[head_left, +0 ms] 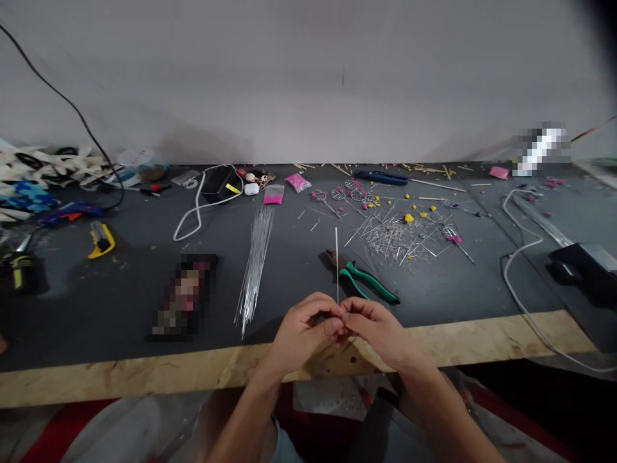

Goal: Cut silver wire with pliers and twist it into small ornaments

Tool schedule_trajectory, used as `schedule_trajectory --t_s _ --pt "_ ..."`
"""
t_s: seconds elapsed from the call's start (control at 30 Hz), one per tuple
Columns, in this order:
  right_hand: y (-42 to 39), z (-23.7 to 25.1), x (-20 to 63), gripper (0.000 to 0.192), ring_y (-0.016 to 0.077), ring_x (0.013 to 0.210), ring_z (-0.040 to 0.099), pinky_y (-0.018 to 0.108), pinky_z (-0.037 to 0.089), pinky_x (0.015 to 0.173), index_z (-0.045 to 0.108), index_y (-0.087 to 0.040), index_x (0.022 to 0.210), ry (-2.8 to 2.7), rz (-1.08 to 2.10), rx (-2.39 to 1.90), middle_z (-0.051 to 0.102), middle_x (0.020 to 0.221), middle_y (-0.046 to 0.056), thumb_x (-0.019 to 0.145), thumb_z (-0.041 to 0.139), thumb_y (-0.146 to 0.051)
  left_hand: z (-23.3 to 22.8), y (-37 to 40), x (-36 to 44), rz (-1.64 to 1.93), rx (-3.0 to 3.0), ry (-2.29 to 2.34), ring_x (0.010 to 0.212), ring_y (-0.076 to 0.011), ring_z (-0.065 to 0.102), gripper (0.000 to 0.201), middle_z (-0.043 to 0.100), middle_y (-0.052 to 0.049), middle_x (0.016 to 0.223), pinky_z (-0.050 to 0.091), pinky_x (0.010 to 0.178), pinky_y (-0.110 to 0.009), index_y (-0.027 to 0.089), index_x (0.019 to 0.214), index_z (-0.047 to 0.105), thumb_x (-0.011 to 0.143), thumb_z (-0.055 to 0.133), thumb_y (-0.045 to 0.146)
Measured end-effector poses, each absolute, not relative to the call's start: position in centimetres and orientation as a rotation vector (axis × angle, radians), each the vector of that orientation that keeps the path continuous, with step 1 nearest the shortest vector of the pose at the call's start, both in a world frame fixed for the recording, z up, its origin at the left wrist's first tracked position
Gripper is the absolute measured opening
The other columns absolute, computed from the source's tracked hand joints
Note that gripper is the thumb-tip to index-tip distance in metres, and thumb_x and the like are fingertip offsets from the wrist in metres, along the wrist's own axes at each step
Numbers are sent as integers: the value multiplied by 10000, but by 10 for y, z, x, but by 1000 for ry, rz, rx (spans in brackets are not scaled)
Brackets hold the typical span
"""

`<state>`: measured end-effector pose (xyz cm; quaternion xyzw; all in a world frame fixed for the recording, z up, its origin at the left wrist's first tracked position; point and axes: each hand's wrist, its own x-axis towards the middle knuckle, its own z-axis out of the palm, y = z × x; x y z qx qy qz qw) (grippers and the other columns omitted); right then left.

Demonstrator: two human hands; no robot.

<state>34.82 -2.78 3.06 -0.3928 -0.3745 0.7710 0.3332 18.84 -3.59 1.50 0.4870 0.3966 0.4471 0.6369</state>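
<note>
My left hand (308,328) and my right hand (373,326) meet at the table's front edge, fingertips pinched together. From between them a thin silvery wire (337,263) stands upright; its lower end is hidden by my fingers. Both hands are closed on it. Just beyond my right hand lie green-handled pliers (364,280), jaws toward the upper left. A bundle of straight metal wires (255,263) rests to the left of my hands. Farther back on the right are a heap of short wire clippings (398,238) and several small wire pieces shaped like rackets with pink bits (357,191).
A yellow utility knife (101,240), a blurred-out dark rectangle (183,297) and a white cable (195,209) lie on the left. Pink packets (274,194) and a blue tool (380,177) sit near the wall. Another white cable (511,276) crosses the right side.
</note>
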Motion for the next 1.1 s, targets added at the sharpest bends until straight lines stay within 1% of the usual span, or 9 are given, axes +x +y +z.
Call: schedule_trajectory --t_s 0.17,0.43,0.67,0.73,0.8,0.87,0.97,1.03,1.1 --pt "-30 29 346 152 102 635 562 242 421 671 596 -162 729 -1017 2005 -1024 607 674 -21 779 635 -300 15 -35 185 1020 1163 903 622 -97 587 89 573 -24 835 504 589 -210 167 761 670 750 675 255" --pt "-31 21 339 110 110 614 556 253 403 653 569 -175 726 -843 2057 -966 600 653 -22 775 624 -257 11 -34 189 1087 1098 884 534 -67 589 65 550 2 808 507 499 -182 163 718 650 752 669 215" --pt "-30 19 335 137 111 628 555 247 407 646 577 -168 737 -845 1988 -971 578 650 -21 785 622 -288 8 -32 189 1101 1090 961 562 -89 592 94 567 2 787 507 493 -197 162 716 646 749 666 247" --pt "-29 18 336 163 121 650 562 263 421 669 572 -174 763 -917 1935 -1002 580 667 -17 794 610 -329 8 -31 188 1105 1051 985 594 -98 594 93 588 4 762 506 537 -201 165 736 646 756 660 255" --pt "-26 17 342 170 135 685 562 278 428 696 563 -186 825 -1038 1778 -1096 581 694 -13 796 600 -350 6 -30 186 1117 1011 1017 642 -104 599 86 614 5 735 501 623 -209 166 761 648 767 652 252" --pt "-20 15 353 188 148 737 551 288 423 729 550 -202 892 -1179 1502 -1246 578 750 -7 783 603 -346 4 -30 185 1153 961 1026 670 -103 596 81 630 4 715 485 684 -213 162 759 648 775 648 241" --pt "-7 7 373 205 195 882 539 343 399 821 566 -224 929 -1493 1061 -1514 589 933 29 774 591 -355 2 -29 182 1238 835 1003 655 -100 590 92 643 0 704 481 670 -217 152 725 645 751 675 236" --pt "-1 1 384 245 247 1019 507 423 347 912 587 -247 935 -1715 904 -1635 571 1072 46 726 642 -362 2 -29 181 1271 732 1017 643 -108 600 104 655 -6 695 493 645 -229 149 725 650 722 702 239" --pt "3 -3 389 291 300 1126 441 489 296 955 606 -256 922 -1828 779 -1711 520 1187 65 668 700 -361 3 -30 179 1285 652 1058 636 -118 612 116 665 -9 681 502 624 -238 147 723 656 695 725 236"
